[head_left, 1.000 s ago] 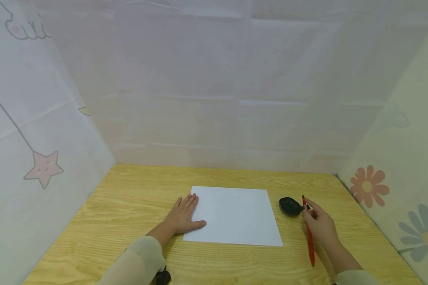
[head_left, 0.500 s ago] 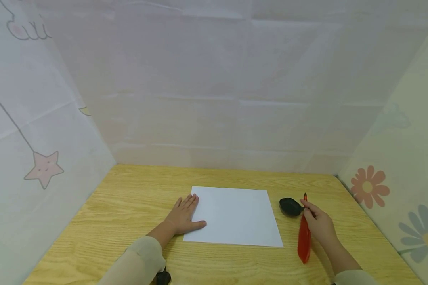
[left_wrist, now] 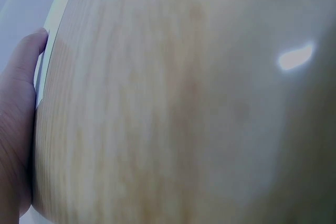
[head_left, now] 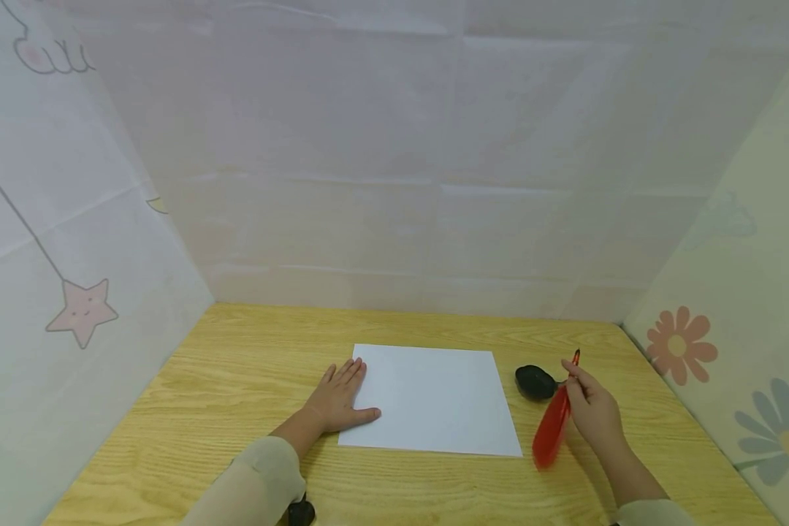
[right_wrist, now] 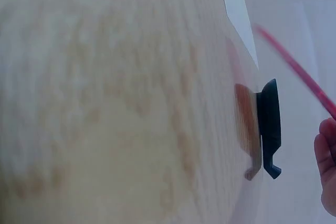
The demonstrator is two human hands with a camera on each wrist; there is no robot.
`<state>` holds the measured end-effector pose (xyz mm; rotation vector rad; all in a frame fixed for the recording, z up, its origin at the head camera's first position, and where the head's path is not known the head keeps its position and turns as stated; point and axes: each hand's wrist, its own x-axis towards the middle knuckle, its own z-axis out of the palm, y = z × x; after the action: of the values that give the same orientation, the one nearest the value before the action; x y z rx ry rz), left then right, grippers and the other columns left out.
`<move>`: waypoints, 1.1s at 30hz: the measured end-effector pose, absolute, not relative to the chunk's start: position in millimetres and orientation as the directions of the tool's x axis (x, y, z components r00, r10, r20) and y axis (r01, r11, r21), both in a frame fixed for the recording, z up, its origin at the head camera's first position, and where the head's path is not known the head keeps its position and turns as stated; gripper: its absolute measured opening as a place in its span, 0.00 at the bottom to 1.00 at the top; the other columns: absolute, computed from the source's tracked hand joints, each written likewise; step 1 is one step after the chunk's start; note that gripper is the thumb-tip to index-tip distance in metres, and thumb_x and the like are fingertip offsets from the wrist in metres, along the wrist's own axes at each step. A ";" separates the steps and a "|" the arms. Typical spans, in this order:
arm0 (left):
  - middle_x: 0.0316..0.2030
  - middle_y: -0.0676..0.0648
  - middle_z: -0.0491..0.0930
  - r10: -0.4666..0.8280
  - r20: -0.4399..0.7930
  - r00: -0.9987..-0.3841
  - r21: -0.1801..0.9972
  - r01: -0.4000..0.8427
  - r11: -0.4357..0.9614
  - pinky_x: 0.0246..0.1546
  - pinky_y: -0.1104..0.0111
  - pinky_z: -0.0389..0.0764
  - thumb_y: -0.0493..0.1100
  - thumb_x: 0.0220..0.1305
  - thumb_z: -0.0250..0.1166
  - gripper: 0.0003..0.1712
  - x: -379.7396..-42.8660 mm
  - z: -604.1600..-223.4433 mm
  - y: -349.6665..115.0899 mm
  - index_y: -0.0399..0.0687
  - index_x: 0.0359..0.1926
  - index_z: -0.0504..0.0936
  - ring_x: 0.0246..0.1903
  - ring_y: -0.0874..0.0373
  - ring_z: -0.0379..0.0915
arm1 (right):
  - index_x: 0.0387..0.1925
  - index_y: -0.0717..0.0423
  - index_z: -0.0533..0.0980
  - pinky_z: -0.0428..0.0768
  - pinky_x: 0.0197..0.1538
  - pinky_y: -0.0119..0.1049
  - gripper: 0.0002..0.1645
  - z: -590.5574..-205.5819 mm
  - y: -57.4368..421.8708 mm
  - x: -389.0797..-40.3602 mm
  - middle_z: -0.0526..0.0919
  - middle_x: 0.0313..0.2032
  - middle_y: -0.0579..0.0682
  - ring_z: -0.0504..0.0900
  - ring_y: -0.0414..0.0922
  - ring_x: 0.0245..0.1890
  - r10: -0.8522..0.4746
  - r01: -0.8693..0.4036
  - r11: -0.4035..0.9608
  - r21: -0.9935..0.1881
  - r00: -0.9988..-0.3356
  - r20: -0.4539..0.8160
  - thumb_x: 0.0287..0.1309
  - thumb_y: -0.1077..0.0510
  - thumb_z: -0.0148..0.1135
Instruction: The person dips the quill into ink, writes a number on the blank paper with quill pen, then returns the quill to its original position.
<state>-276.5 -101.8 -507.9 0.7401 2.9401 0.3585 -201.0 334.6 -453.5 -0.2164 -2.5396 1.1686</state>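
Left side first: we have our left hand (head_left: 334, 404) lying flat over the left edge of a plain white rectangular paper sheet (head_left: 434, 398), fingers straight, thumb out on the sheet; nothing is gripped there. The sheet lies flat on the yellow wood-grain table (head_left: 381, 483); we judge that light, even palm pressure is enough, since a sideways push could skew or buckle it.

Just right of the sheet, apart from it, sits a glossy black oval object (head_left: 535, 383) with a short bent stem; we can't tell what it's made of. Next, a long red feather with a dark pointed tip (head_left: 551, 431); it's held up off the table, tip pointing away from us, broad end slanting back toward us and the sheet; that broad end is blurred. Our right hand (head_left: 593, 413) pinches it near the dark tip; the wrist view cuts the hand off, so exact finger placement we can't tell.

Handling call: we should pinch the shaft firmly but not crush it, as it looks thin and likely to roll; the broad end should swing freely; the black stem looks near our fingertips from above, so we need height there to avoid a knock.
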 end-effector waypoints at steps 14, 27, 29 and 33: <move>0.78 0.43 0.46 0.481 -0.035 -0.876 0.234 0.461 0.856 0.76 0.48 0.41 0.78 0.59 0.51 0.60 -277.9 -507.1 -102.1 0.41 0.77 0.48 0.78 0.49 0.40 | 0.64 0.55 0.73 0.73 0.34 0.12 0.24 -451.9 333.4 -200.6 0.78 0.47 0.23 0.68 0.06 0.39 0.282 -0.101 0.675 -0.731 -0.880 0.382 0.74 0.50 0.47; 0.78 0.43 0.46 0.475 -0.047 -0.879 0.223 0.454 0.862 0.76 0.48 0.43 0.77 0.60 0.51 0.59 -276.4 -503.4 -101.3 0.41 0.77 0.48 0.78 0.50 0.40 | 0.71 0.52 0.64 0.66 0.16 0.29 0.27 -447.5 330.8 -198.7 0.77 0.63 0.54 0.67 0.08 0.35 0.303 -0.078 0.676 -0.732 -0.877 0.373 0.73 0.55 0.44; 0.78 0.43 0.47 0.474 -0.050 -0.879 0.220 0.454 0.863 0.76 0.48 0.43 0.77 0.60 0.51 0.59 -276.1 -502.7 -101.3 0.41 0.77 0.48 0.78 0.49 0.41 | 0.71 0.50 0.65 0.66 0.15 0.29 0.28 -446.7 330.5 -198.6 0.79 0.61 0.41 0.67 0.08 0.35 0.328 -0.052 0.660 -0.750 -0.877 0.350 0.71 0.56 0.50; 0.78 0.43 0.47 0.475 -0.051 -0.878 0.220 0.454 0.863 0.76 0.48 0.43 0.77 0.60 0.50 0.59 -276.1 -503.4 -101.6 0.41 0.77 0.48 0.78 0.50 0.41 | 0.70 0.45 0.66 0.68 0.17 0.28 0.30 -445.7 330.4 -197.9 0.75 0.54 0.19 0.70 0.11 0.33 0.377 0.013 0.646 -0.763 -0.875 0.304 0.68 0.56 0.56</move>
<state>-276.1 -101.6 -503.4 0.7336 2.9323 0.3076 -197.9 330.4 -445.7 -0.3066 -2.4258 1.1199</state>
